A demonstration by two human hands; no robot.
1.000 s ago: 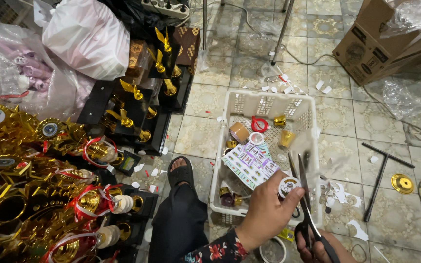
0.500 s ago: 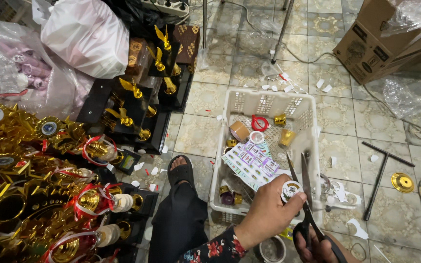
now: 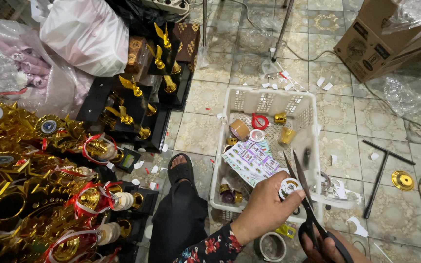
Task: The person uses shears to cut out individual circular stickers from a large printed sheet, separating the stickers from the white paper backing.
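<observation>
White paper, cut to a small round sticker (image 3: 289, 187) with a printed emblem, sits pinched between the thumb and fingers of the left hand (image 3: 268, 208), which reaches in from the bottom edge in a dark floral sleeve. Black-handled scissors (image 3: 310, 209) are gripped by the right hand (image 3: 328, 247), only partly in view at the bottom edge; their 2 blades stand apart in a narrow V, with the sticker's edge right at them. Both hands hover over the near rim of a white plastic basket (image 3: 269, 102) standing on the tiled floor. Inside it lie a sheet of printed stickers (image 3: 249, 159), a brown tape roll (image 3: 239, 129), a red ring (image 3: 259, 121) and 2 small gold cups (image 3: 284, 127). Paper scraps are scattered on the tiles around the basket. Left of the basket, a foot in a black sandal (image 3: 181, 170) points forward, and beyond it gold trophies (image 3: 35, 195) with red-and-white ribbons crowd the floor. A cardboard box (image 3: 391, 39) sits at the upper right, well apart.
</observation>
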